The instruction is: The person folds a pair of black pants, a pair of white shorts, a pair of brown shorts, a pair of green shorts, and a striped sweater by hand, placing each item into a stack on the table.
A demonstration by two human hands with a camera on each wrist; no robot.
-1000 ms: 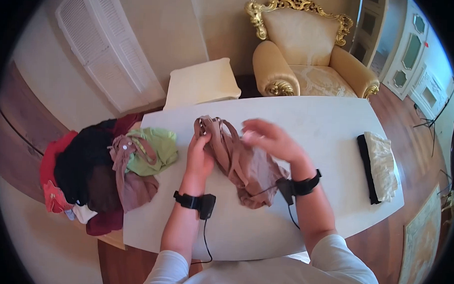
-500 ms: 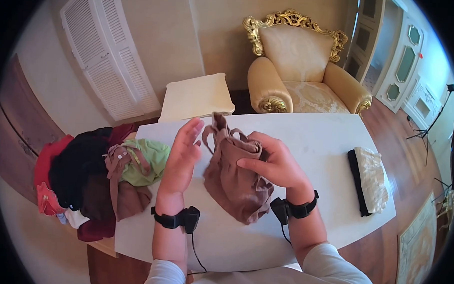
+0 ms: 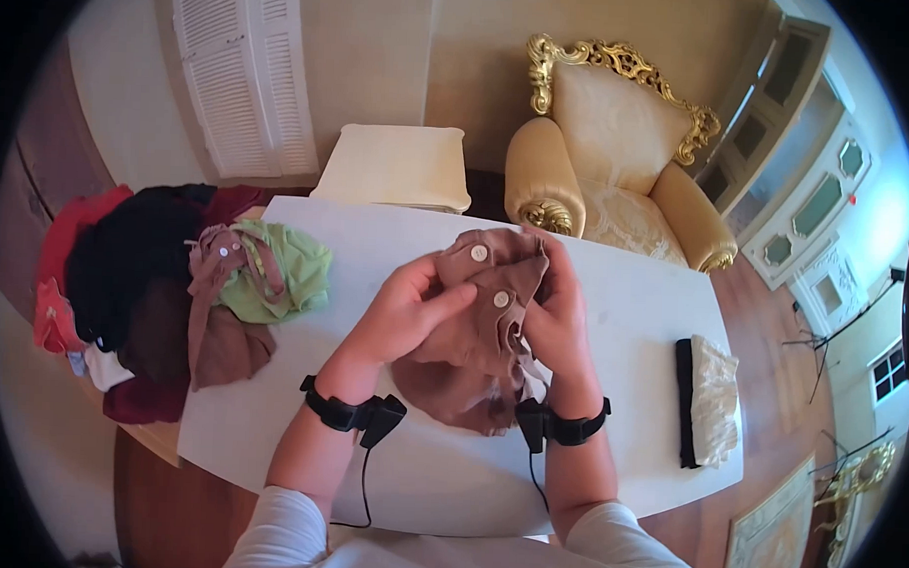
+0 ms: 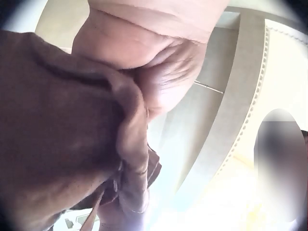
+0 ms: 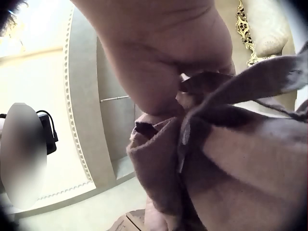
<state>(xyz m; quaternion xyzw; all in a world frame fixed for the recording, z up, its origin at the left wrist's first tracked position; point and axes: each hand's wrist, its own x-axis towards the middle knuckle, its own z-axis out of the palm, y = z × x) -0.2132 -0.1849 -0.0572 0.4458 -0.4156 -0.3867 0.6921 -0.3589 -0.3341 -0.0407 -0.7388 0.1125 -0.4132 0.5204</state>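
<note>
Your left hand (image 3: 397, 314) and right hand (image 3: 560, 313) grip the brown garment (image 3: 464, 344); its buttoned end points away from you, long axis running roughly toward your body.

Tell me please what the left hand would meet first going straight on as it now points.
The brown buttoned garment that the left hand grips; beyond it, probably the right hand, though depth is unclear.
</note>
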